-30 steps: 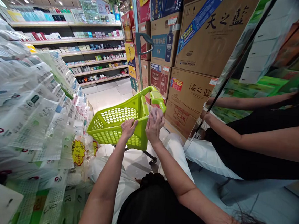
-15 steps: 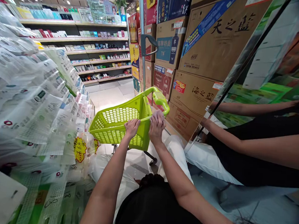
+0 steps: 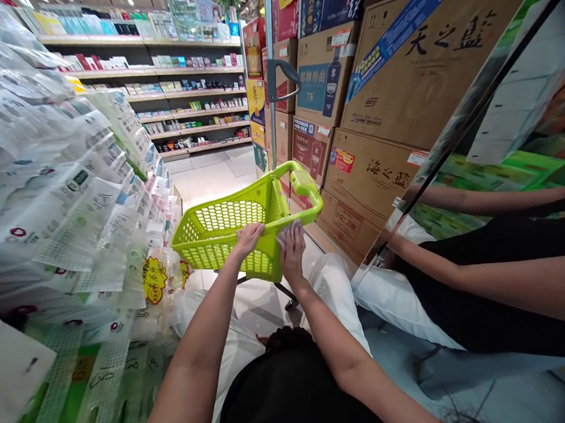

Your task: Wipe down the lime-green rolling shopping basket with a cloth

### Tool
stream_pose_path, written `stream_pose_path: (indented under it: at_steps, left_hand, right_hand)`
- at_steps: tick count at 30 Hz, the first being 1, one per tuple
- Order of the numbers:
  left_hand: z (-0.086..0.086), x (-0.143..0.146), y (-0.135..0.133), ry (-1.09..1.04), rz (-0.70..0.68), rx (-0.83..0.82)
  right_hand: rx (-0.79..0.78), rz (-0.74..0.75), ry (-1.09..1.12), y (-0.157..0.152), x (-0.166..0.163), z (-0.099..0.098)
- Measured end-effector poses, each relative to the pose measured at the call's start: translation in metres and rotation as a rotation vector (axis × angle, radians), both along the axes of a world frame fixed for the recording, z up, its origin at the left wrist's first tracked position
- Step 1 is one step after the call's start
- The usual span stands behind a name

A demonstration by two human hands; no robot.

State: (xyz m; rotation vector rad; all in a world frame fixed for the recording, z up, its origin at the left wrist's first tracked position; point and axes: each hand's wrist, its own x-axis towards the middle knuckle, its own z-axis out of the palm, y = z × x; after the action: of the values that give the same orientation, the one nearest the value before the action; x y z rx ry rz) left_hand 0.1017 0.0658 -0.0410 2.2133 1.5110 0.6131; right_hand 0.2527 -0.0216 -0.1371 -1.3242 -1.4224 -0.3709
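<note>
A lime-green perforated shopping basket (image 3: 223, 223) on a wheeled frame stands tilted in the aisle in front of me. Its thick green handle (image 3: 305, 186) rises at its right end. My left hand (image 3: 248, 237) is curled over the basket's near rim. My right hand (image 3: 290, 246) lies on the same rim just below the handle, a hand's width to the right of the left one. Its fingers are pressed together over something pale that I cannot make out.
Plastic-wrapped paper packs (image 3: 59, 194) crowd the left side. Stacked cardboard boxes (image 3: 410, 84) rise behind the basket. A mirrored panel (image 3: 498, 209) at right reflects my arms. A grey trolley handle (image 3: 283, 75) stands by the boxes. Tiled floor (image 3: 207, 179) runs toward far shelves (image 3: 175, 86).
My right hand has slid down off the handle's base onto the rim, with its fingers flatter. The left hand has kept its grip on the rim.
</note>
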Motion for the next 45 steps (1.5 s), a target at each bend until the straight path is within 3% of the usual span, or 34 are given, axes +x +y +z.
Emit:
stream_pose_path:
  at_steps: [2, 4, 9, 11, 16, 18, 24, 27, 30, 32, 38, 45]
  left_hand:
    - [0.0, 0.002, -0.001, 0.001, 0.023, 0.001]
    - [0.0, 0.003, -0.001, -0.002, 0.036, -0.002]
    - [0.001, 0.003, -0.001, 0.001, 0.019, -0.008]
    - [0.001, 0.004, -0.001, 0.007, 0.014, -0.002]
    - [0.0, 0.008, -0.001, 0.006, 0.041, 0.01]
    - [-0.001, 0.01, -0.001, 0.006, 0.051, 0.003]
    - [-0.004, 0.015, -0.001, -0.008, 0.065, -0.005]
    - [-0.004, 0.017, -0.002, -0.013, 0.067, 0.002]
    - [-0.004, 0.018, -0.001, 0.001, 0.068, 0.01]
    - [-0.004, 0.02, 0.0, 0.013, 0.083, 0.011]
    - [-0.004, 0.027, -0.004, 0.016, 0.096, 0.031]
    - [-0.002, 0.03, -0.01, 0.079, 0.135, 0.029]
  right_hand:
    - [-0.026, 0.042, -0.068, -0.007, -0.005, -0.02]
    - [-0.004, 0.039, -0.082, -0.007, -0.004, -0.025]
    - [0.122, -0.055, -0.008, 0.013, 0.007, 0.002]
    - [0.109, -0.048, -0.035, 0.015, 0.005, 0.0]
    - [0.004, 0.097, -0.145, -0.006, -0.002, -0.044]
    - [-0.002, 0.14, -0.128, -0.008, 0.002, -0.05]
    - [0.056, -0.075, 0.077, 0.016, 0.008, -0.021]
    - [0.001, -0.107, -0.003, 0.01, 0.0, -0.032]
    - [-0.042, -0.026, -0.085, -0.004, -0.005, -0.05]
    - [-0.069, 0.028, -0.093, -0.006, -0.005, -0.05]
    - [-0.091, -0.015, -0.017, 0.018, -0.002, -0.012]
    - [-0.195, 0.095, -0.049, -0.007, -0.005, -0.043]
